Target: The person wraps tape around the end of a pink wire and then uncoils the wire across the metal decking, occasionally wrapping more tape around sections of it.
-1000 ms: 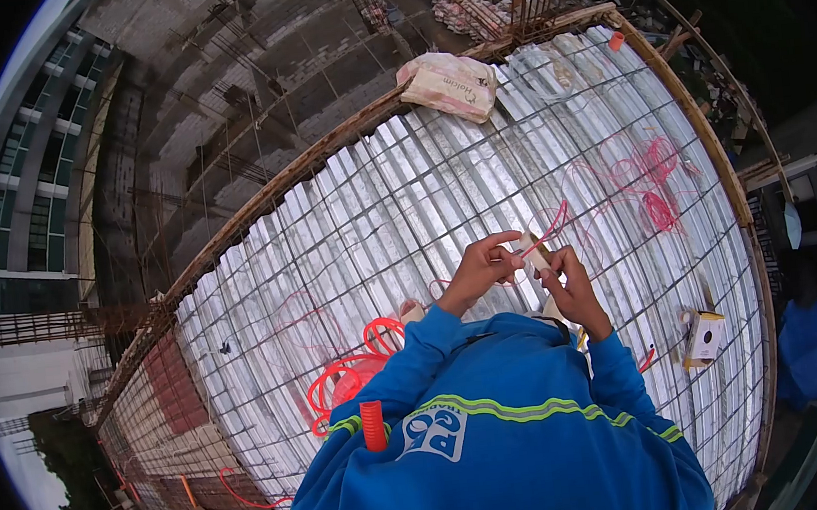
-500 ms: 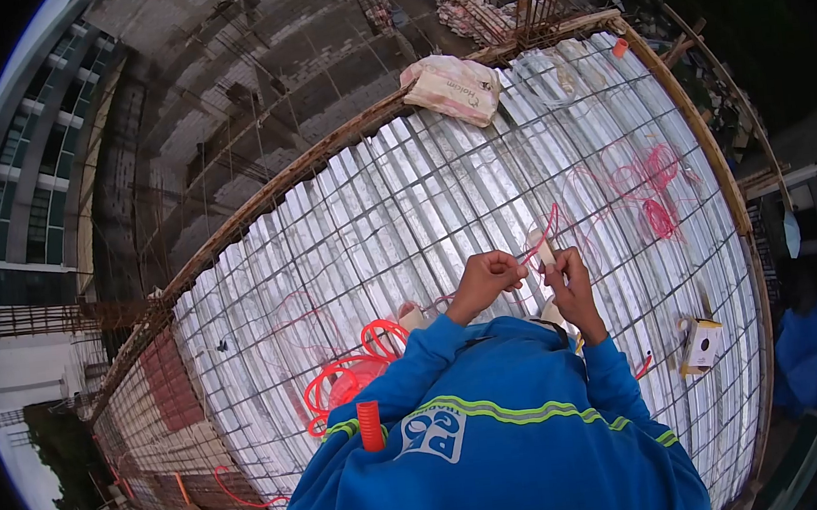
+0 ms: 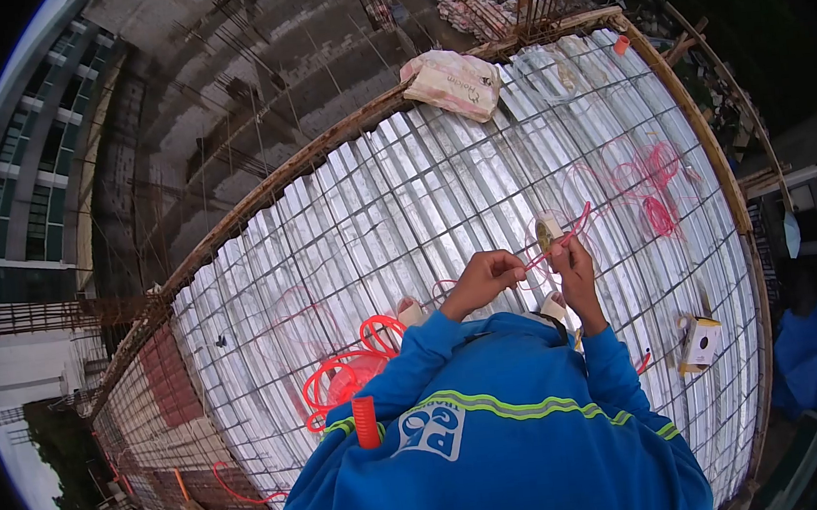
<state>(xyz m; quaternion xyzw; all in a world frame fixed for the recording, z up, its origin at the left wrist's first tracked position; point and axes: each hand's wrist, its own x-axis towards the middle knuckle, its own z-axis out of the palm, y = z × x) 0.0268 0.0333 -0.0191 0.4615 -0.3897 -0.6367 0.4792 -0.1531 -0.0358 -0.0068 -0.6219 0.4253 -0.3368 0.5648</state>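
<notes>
In the head view, my left hand (image 3: 485,281) is closed, with thumb and finger pinching thin pink-red wire (image 3: 534,261). The wire runs across to my right hand (image 3: 576,279), whose fingers are closed around it. Its free end (image 3: 584,214) sticks out above that hand. A pale roll of tape (image 3: 547,231) is against the right fingertips; how firmly they grip it is hard to make out. Both hands are close together in front of my blue sleeves, over corrugated metal decking (image 3: 481,190) crossed by a rebar grid.
Coiled orange-red tubing (image 3: 332,383) lies at left and a short corrugated orange tube (image 3: 367,422) is by my shirt. Pink wire coils (image 3: 659,216) and a small box (image 3: 700,344) are at right. A cement bag (image 3: 454,86) rests at the timber edge (image 3: 322,151), beyond which the ground drops.
The wire's free end has swung right, and the tape roll has turned to show its ring opening. My right hand has tilted slightly; the left stays nearly in place.
</notes>
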